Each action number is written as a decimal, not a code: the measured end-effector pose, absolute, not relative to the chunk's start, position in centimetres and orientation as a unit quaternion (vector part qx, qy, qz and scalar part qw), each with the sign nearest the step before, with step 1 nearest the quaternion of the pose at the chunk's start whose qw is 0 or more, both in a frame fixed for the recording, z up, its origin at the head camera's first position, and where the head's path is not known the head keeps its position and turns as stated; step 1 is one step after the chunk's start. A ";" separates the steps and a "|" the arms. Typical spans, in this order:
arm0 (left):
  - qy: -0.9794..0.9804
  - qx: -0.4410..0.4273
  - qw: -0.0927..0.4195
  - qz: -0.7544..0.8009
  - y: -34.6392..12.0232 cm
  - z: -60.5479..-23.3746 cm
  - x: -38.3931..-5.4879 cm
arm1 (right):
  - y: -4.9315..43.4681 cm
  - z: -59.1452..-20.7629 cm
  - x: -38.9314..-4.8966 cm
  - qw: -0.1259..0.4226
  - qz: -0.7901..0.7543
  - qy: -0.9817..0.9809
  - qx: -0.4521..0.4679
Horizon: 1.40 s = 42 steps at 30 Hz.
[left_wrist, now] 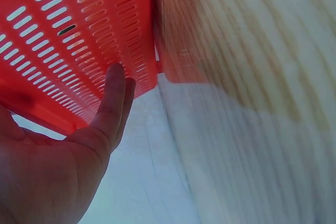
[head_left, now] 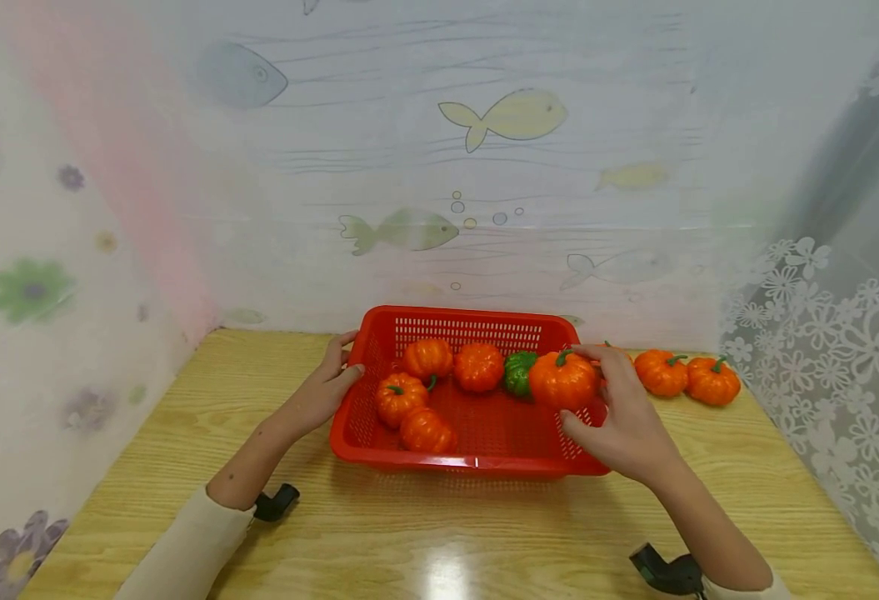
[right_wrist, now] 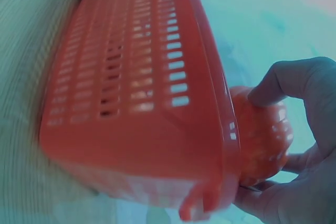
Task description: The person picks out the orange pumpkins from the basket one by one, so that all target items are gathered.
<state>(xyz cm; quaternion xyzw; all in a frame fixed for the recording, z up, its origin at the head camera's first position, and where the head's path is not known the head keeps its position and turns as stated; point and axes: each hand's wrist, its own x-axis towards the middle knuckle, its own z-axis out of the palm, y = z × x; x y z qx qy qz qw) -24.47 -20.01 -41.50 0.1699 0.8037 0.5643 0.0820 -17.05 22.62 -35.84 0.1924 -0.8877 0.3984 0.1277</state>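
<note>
Right hand (head_left: 626, 425): pinching orange pumpkin (head_left: 561, 383) between thumb and fingers, up over right end of red basket (head_left: 424, 461) | left hand (head_left: 322, 392): touching basket's left outside with straight fingers | inside basket: four orange pumpkins (head_left: 478, 367), one green pumpkin (head_left: 517, 374) | on table (head_left: 334, 542), to the right: more orange pumpkins (head_left: 712, 382)

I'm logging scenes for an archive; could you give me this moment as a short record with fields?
Left hand: touches the left side of a red, rectangular, perforated plastic basket
Right hand: holds a glossy, ribbed orange pumpkin above the basket's right end
In basket: four ribbed orange pumpkins and one glossy green pumpkin-like piece, partly hidden
Right of basket: two stemmed orange pumpkins, a third mostly hidden behind the right hand
Surface: light wood-grain table
Backdrop: whitish sheet printed with fish
</note>
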 end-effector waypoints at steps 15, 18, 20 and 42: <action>0.800 0.172 0.084 0.569 -20.0 -41.5 -24.5 | 26.9 -36.3 -16.7 0.149 0.387 -0.897 0.152; 0.800 0.170 0.083 0.569 -20.1 -41.5 -24.6 | 27.6 -36.4 -16.9 0.149 0.389 -0.897 0.146; 0.799 0.169 0.083 0.570 -20.1 -41.6 -24.6 | 28.1 -36.5 -17.1 0.147 0.389 -0.899 0.140; 0.795 0.167 0.080 0.578 -20.1 -42.0 -24.7 | 31.1 -37.9 -19.0 0.113 0.369 -0.920 0.066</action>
